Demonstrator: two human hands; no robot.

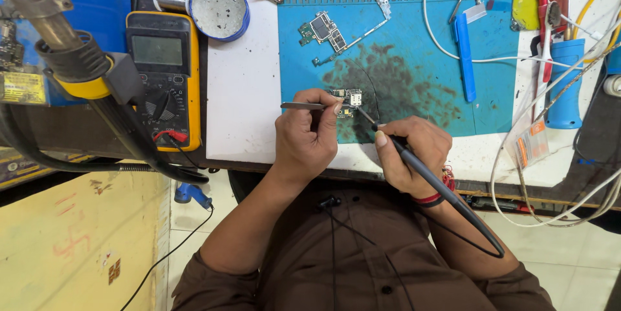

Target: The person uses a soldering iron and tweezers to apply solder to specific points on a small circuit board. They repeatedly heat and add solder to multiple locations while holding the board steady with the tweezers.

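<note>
We grip tweezers (304,106) in our left hand (305,135) and a soldering iron (414,165) in our right hand (411,155), both fists closed, tip on the small circuit board (349,99); rework looks unfinished.

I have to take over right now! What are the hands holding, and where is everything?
Left hand: grips tweezers, tips at the small circuit board.
Right hand: holds the soldering iron like a pen, tip by that board.
The board lies on the blue mat's dark stained patch; a second board lies farther up.
Whether any joint is finished is too small to tell.
</note>
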